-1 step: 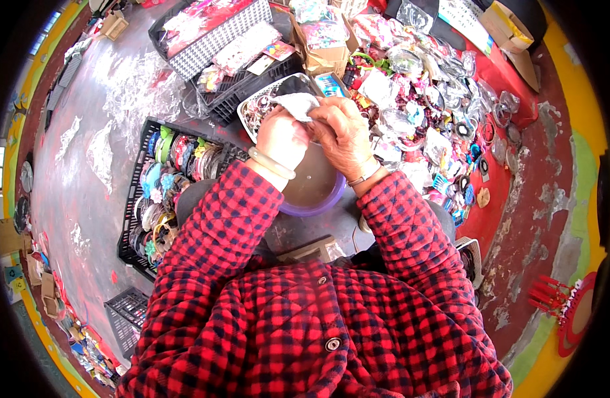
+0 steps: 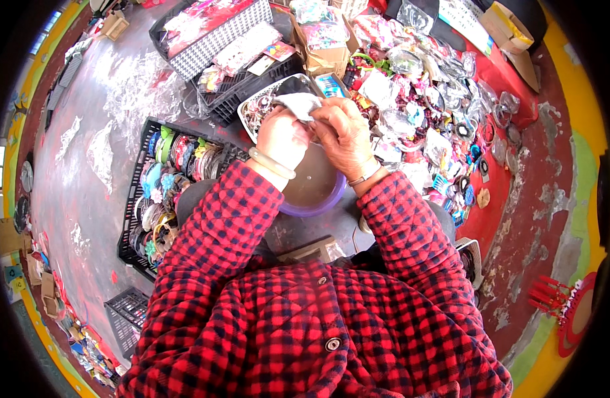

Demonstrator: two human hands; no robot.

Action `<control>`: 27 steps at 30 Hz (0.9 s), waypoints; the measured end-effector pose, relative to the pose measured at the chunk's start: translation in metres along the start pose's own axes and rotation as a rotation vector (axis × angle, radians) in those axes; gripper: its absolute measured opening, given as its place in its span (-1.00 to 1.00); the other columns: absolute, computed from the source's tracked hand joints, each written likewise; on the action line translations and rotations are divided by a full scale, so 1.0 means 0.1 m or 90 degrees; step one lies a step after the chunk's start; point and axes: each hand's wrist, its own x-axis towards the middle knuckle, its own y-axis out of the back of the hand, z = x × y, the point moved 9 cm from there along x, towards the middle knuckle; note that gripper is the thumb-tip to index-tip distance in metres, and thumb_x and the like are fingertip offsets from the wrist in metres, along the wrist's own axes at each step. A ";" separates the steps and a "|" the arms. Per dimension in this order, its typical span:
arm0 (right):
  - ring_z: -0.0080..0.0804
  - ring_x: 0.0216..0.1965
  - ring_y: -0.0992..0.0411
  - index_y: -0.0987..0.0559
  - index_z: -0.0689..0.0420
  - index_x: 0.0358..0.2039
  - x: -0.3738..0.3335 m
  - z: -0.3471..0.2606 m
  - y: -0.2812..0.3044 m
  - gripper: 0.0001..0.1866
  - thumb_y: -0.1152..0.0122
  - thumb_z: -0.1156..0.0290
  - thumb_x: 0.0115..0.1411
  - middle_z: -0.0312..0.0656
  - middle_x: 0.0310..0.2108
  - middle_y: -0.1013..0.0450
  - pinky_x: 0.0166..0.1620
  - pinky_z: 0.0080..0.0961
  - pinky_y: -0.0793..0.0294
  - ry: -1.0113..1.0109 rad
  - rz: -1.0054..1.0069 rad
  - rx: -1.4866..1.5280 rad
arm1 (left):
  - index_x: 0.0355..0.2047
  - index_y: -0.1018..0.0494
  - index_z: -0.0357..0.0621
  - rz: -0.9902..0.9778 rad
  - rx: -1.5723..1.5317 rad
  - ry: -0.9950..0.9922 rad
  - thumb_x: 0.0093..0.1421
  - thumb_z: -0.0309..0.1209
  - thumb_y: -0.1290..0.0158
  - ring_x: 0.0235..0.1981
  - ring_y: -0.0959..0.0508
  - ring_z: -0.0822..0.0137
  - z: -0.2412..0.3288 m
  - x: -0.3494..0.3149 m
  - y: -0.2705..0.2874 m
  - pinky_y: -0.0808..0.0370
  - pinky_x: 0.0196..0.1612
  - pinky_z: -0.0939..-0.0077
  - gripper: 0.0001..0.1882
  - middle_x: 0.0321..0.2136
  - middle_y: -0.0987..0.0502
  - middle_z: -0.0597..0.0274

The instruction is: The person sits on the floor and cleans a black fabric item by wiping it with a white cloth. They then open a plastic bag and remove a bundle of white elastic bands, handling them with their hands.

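My left hand [image 2: 283, 137] and my right hand [image 2: 348, 136] are close together above a purple basin [image 2: 316, 209] of cloudy brownish water. A greyish-white cloth [image 2: 298, 102] sticks out past the fingers of my left hand, which are closed on it. My right hand's thumb and fingers pinch together at the cloth's right edge. Anything small inside the cloth is hidden by my hands. Just beyond them stands a white basket [image 2: 250, 103] with small accessories in it.
To the left is a black crate [image 2: 128, 225] of colourful headbands. Stacked crates [image 2: 219, 43] and a cardboard box [image 2: 326, 61] stand ahead. A large heap of wrapped hair accessories [image 2: 424, 106] spreads over red cloth on the right. An overturned-looking black crate [image 2: 127, 317] lies lower left.
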 end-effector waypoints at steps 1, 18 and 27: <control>-0.14 -0.29 -0.39 -0.49 0.12 -0.41 -0.02 0.05 0.01 -0.83 -0.21 0.60 -0.07 -0.12 -0.36 -0.38 -0.23 -0.34 -0.40 -0.017 0.007 0.011 | -0.18 -0.34 -0.28 0.027 -0.008 -0.002 0.28 -0.43 0.24 -0.18 -0.45 0.21 0.03 0.02 -0.02 -0.39 -0.05 0.39 -0.77 -0.24 -0.43 0.10; -0.13 -0.33 -0.38 -0.46 0.16 -0.40 0.09 -0.21 -0.07 -0.82 -0.23 0.54 -0.06 -0.10 -0.41 -0.38 -0.26 -0.33 -0.38 0.056 -0.024 -0.051 | -0.19 -0.36 -0.22 0.032 0.028 -0.082 0.24 -0.40 0.14 -0.26 -0.46 0.39 -0.03 -0.12 -0.41 -0.40 -0.13 0.49 -0.80 -0.30 -0.45 0.24; -0.08 -0.37 -0.37 -0.46 0.17 -0.41 0.03 -0.01 -0.07 -0.87 -0.17 0.60 -0.03 -0.08 -0.46 -0.35 -0.30 -0.31 -0.38 -0.034 -0.040 0.001 | -0.16 -0.37 -0.28 0.076 -0.023 -0.035 0.27 -0.44 0.25 -0.18 -0.48 0.28 -0.05 0.01 -0.05 -0.40 -0.08 0.43 -0.75 -0.20 -0.47 0.12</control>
